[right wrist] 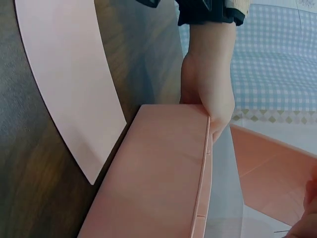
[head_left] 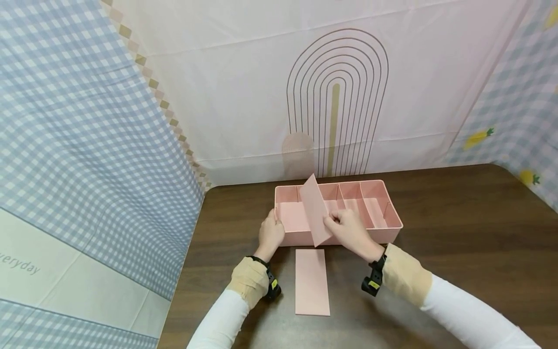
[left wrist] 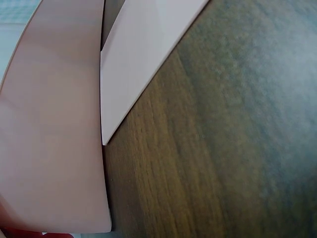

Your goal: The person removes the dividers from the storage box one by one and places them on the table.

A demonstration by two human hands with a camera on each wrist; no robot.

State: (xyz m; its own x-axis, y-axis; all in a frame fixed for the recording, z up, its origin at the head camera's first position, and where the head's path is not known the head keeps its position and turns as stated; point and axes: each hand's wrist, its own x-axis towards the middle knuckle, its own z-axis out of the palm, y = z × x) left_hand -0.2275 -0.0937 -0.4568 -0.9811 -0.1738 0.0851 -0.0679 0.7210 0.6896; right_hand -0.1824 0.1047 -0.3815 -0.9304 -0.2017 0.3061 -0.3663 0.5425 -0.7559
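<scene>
A long pink box [head_left: 340,236] with several compartments stands on the table, open side up. The left hand [head_left: 271,233] grips its left end, and in the right wrist view that hand [right wrist: 210,84] holds the box corner. Above the box's left half the right hand [head_left: 348,231] pinches a thin pink panel [head_left: 315,208] by its right edge, tilted in the air; the right wrist view shows the panel [right wrist: 272,171] beside the right fingers [right wrist: 308,218]. A second flat pink panel [head_left: 312,283] lies on the table in front of the box.
The dark wood table [head_left: 457,232] extends on both sides of the box. Behind it hangs a pale cloth [head_left: 235,97] with an arch pattern, and blue checked cloth [head_left: 87,121] hangs at the left. Each wrist wears a black camera strap.
</scene>
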